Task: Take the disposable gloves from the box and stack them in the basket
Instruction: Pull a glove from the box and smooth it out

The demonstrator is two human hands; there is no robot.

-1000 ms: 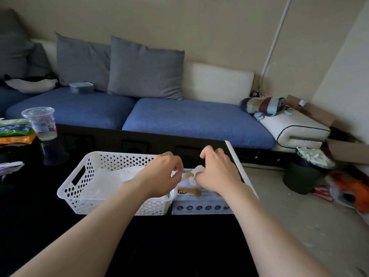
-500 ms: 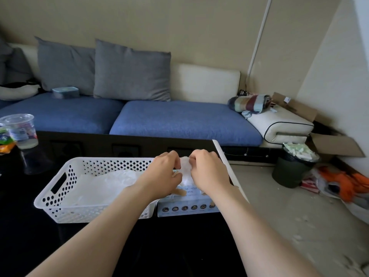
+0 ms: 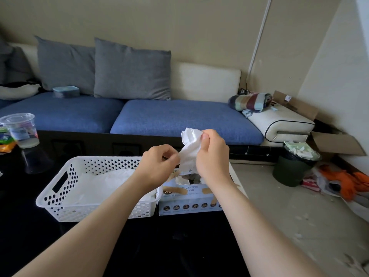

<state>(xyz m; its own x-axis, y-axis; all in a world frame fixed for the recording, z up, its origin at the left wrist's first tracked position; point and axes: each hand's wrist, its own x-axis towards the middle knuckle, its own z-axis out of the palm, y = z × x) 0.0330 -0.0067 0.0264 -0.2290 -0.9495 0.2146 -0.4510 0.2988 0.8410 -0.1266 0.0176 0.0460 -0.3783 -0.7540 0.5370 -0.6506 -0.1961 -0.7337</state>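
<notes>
– Dark tabletop [image 3: 28,226] fills the near left, with a blue sofa [image 3: 179,114] far behind it. Where is the glove [image 3: 189,150]?
– It hangs, white and crumpled, just above the box [image 3: 189,204]. The right hand [image 3: 213,158] pinches its upper part, and the left hand [image 3: 157,166] pinches its lower left edge, fingers closed on it.
– And the basket [image 3: 60,204]?
– It's white and stands just left of the box on the table, with a flat pile of gloves [image 3: 103,182] inside.

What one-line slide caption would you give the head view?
The left hand and right hand hold a white glove above the glove box, beside the white basket of stacked gloves.
</notes>
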